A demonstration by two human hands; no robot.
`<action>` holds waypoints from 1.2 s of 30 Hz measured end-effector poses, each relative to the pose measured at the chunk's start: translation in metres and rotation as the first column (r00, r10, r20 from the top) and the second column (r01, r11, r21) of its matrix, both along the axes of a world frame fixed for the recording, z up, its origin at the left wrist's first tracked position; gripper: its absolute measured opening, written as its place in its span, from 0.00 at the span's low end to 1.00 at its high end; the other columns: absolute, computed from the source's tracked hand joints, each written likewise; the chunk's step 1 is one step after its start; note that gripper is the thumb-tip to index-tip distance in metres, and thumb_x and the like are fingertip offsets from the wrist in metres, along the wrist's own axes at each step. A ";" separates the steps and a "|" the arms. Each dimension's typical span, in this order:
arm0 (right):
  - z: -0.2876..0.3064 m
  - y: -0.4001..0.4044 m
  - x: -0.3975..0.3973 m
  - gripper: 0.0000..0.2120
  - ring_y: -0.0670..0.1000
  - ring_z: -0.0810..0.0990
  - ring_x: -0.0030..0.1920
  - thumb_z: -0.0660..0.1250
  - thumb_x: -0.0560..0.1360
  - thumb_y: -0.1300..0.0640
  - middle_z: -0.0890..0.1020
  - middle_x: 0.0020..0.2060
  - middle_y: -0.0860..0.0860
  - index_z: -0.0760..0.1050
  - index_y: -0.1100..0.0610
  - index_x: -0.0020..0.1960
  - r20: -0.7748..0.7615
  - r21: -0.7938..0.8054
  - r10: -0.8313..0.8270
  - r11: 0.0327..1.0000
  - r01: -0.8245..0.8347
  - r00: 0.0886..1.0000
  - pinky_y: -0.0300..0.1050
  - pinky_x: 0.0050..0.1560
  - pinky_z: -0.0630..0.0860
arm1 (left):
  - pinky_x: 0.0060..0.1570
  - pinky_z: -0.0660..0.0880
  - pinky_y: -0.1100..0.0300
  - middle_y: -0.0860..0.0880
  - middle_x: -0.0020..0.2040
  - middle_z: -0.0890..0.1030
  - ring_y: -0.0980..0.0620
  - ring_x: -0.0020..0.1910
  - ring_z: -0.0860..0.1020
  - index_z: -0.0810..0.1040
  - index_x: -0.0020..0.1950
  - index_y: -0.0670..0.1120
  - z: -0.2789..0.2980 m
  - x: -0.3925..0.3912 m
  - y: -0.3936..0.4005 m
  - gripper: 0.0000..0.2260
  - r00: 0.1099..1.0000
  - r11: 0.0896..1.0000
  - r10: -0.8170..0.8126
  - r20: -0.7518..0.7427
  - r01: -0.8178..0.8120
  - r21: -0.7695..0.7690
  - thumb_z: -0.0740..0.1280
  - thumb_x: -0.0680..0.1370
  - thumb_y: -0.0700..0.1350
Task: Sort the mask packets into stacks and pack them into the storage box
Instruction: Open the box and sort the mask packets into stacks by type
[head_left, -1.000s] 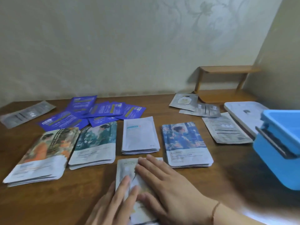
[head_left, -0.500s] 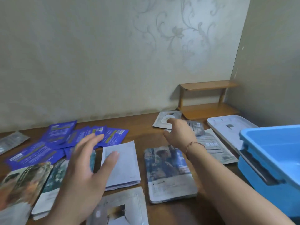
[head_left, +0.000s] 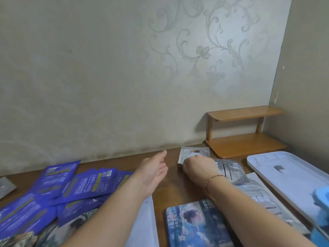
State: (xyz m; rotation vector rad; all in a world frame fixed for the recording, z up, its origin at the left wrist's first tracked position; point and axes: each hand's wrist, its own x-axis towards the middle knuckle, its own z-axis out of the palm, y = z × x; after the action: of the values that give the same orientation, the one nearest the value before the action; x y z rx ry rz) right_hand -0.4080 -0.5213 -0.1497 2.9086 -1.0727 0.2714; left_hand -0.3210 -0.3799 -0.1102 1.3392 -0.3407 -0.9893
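My right hand (head_left: 198, 166) is curled, fingers on the near edge of the silver packet (head_left: 194, 153) by the wall; whether I've truly pinched it I cannot tell. My left hand (head_left: 153, 171) hangs open just to its left, holding nothing. The packet lies straight ahead of my right knuckles, long axis across me, so the right is plainly nearer. A grey packet (head_left: 231, 170) lies beside it. Nearer me on the wooden table (head_left: 173, 184) sit the blue packets (head_left: 83, 182) and the portrait stack (head_left: 195, 225); the white lid (head_left: 288, 173), wooden shelf (head_left: 243, 138), papered wall behind.
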 end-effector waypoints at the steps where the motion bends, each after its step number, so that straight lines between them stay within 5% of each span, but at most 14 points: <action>1: 0.007 0.004 -0.004 0.11 0.57 0.76 0.41 0.56 0.78 0.55 0.77 0.39 0.52 0.75 0.53 0.43 0.052 -0.068 -0.001 0.998 0.005 0.999 0.42 0.36 0.67 | 0.72 0.65 0.51 0.34 0.72 0.66 0.39 0.72 0.66 0.61 0.74 0.33 -0.001 0.003 -0.009 0.28 0.981 0.998 0.025 -0.192 -0.034 -0.044 0.64 0.81 0.49; 4: 0.016 0.008 -0.019 0.11 0.54 0.78 0.39 0.57 0.78 0.52 0.80 0.39 0.49 0.78 0.50 0.45 0.194 -0.157 -0.002 0.987 0.033 0.981 0.41 0.33 0.66 | 0.71 0.65 0.47 0.30 0.73 0.62 0.33 0.71 0.66 0.54 0.76 0.32 -0.007 0.007 -0.034 0.34 0.879 0.998 0.029 -0.477 -0.052 -0.034 0.63 0.81 0.52; 7: 0.012 -0.007 -0.035 0.06 0.54 0.79 0.44 0.62 0.75 0.55 0.81 0.45 0.52 0.76 0.53 0.47 0.249 0.214 -0.245 0.957 0.193 0.937 0.43 0.39 0.72 | 0.70 0.67 0.46 0.29 0.71 0.65 0.33 0.69 0.69 0.54 0.76 0.32 -0.014 0.002 -0.052 0.33 0.863 1.000 0.008 -0.505 -0.019 -0.016 0.64 0.80 0.49; 10: 0.001 -0.025 -0.039 0.08 0.54 0.74 0.37 0.64 0.72 0.59 0.76 0.33 0.53 0.70 0.57 0.35 0.302 0.441 -0.391 0.866 0.236 0.870 0.41 0.32 0.69 | 0.61 0.74 0.48 0.30 0.65 0.72 0.35 0.62 0.74 0.59 0.74 0.32 -0.019 -0.002 -0.064 0.30 0.897 0.999 -0.003 -0.442 0.019 0.032 0.66 0.79 0.47; 15: -0.006 -0.027 -0.034 0.04 0.51 0.80 0.42 0.69 0.71 0.56 0.84 0.39 0.51 0.82 0.56 0.40 0.292 0.405 -0.347 0.889 0.214 0.891 0.42 0.43 0.79 | 0.34 0.78 0.58 0.40 0.47 0.76 0.47 0.38 0.77 0.68 0.67 0.35 -0.030 -0.001 -0.082 0.21 0.962 0.994 -0.013 -0.271 0.042 0.099 0.67 0.79 0.46; 18: -0.005 -0.029 -0.037 0.04 0.48 0.78 0.40 0.69 0.73 0.56 0.80 0.38 0.49 0.81 0.52 0.41 0.300 0.417 -0.334 0.888 0.192 0.894 0.36 0.35 0.73 | 0.24 0.72 0.63 0.45 0.38 0.75 0.52 0.30 0.74 0.77 0.58 0.39 -0.036 -0.004 -0.096 0.11 0.995 0.985 0.029 -0.093 -0.013 0.170 0.66 0.80 0.45; 20: -0.006 -0.030 -0.038 0.06 0.47 0.76 0.37 0.67 0.74 0.56 0.82 0.39 0.50 0.83 0.54 0.42 0.300 0.423 -0.326 0.888 0.181 0.896 0.33 0.29 0.67 | 0.24 0.69 0.65 0.44 0.42 0.81 0.53 0.29 0.73 0.78 0.52 0.41 -0.037 -0.011 -0.103 0.06 0.995 0.978 0.095 0.030 -0.099 0.185 0.64 0.80 0.42; 23: -0.005 -0.029 -0.043 0.07 0.48 0.78 0.39 0.66 0.76 0.56 0.84 0.46 0.52 0.83 0.56 0.48 0.343 0.451 -0.315 0.882 0.139 0.885 0.35 0.36 0.72 | 0.31 0.74 0.62 0.43 0.47 0.83 0.50 0.37 0.78 0.77 0.46 0.43 -0.033 -0.019 -0.106 0.05 0.984 0.981 0.140 0.107 -0.153 0.117 0.62 0.79 0.36; 27: 0.009 -0.023 -0.054 0.13 0.48 0.80 0.48 0.65 0.77 0.53 0.83 0.53 0.51 0.79 0.56 0.59 0.664 0.395 -0.358 0.913 0.098 0.657 0.40 0.47 0.76 | 0.37 0.78 0.59 0.42 0.48 0.83 0.48 0.44 0.81 0.76 0.52 0.42 -0.013 -0.024 -0.073 0.04 0.998 0.998 0.059 0.022 -0.059 0.007 0.63 0.80 0.35; 29: 0.020 -0.015 -0.054 0.18 0.50 0.79 0.52 0.64 0.78 0.48 0.82 0.54 0.53 0.76 0.58 0.63 0.690 0.624 -0.516 0.779 -0.057 0.508 0.43 0.48 0.75 | 0.38 0.79 0.59 0.41 0.50 0.84 0.47 0.45 0.82 0.77 0.56 0.39 0.000 -0.026 -0.038 0.06 1.000 0.999 0.002 0.003 -0.002 -0.051 0.64 0.80 0.36; 30: 0.027 -0.010 -0.051 0.19 0.52 0.81 0.52 0.64 0.78 0.48 0.83 0.53 0.53 0.75 0.59 0.63 0.636 0.763 -0.611 0.591 -0.264 0.472 0.44 0.45 0.77 | 0.38 0.79 0.58 0.41 0.50 0.84 0.47 0.44 0.82 0.77 0.58 0.38 0.004 -0.026 -0.019 0.07 1.000 0.997 -0.027 0.005 0.028 -0.078 0.65 0.80 0.36; 32: 0.038 0.003 -0.048 0.17 0.57 0.84 0.51 0.65 0.79 0.52 0.84 0.52 0.57 0.76 0.63 0.61 0.543 0.788 -0.692 0.223 -0.573 0.477 0.47 0.42 0.81 | 0.37 0.80 0.59 0.41 0.49 0.84 0.49 0.41 0.83 0.77 0.58 0.38 0.012 -0.029 0.020 0.08 0.996 0.992 -0.080 0.033 0.082 -0.099 0.66 0.79 0.37; 33: 0.043 0.012 -0.048 0.14 0.58 0.84 0.50 0.65 0.79 0.57 0.84 0.52 0.59 0.76 0.64 0.61 0.550 0.756 -0.684 0.166 -0.633 0.479 0.49 0.43 0.82 | 0.36 0.80 0.59 0.42 0.47 0.84 0.50 0.39 0.83 0.78 0.56 0.39 0.015 -0.031 0.041 0.07 0.993 0.990 -0.098 0.062 0.103 -0.092 0.67 0.79 0.38; 36: 0.059 0.041 -0.049 0.12 0.59 0.84 0.48 0.66 0.76 0.68 0.82 0.52 0.65 0.75 0.67 0.60 0.636 0.709 -0.621 0.237 -0.665 0.457 0.52 0.46 0.83 | 0.32 0.77 0.62 0.42 0.43 0.84 0.50 0.35 0.82 0.78 0.51 0.42 0.021 -0.041 0.099 0.02 0.957 0.994 -0.101 0.273 0.111 -0.022 0.67 0.79 0.38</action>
State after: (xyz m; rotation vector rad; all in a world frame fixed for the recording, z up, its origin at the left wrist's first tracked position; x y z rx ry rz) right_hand -0.4567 -0.4798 -0.0911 3.8047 -1.8071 2.3755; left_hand -0.3618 -0.2806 -0.0892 1.4370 -0.6419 -0.8828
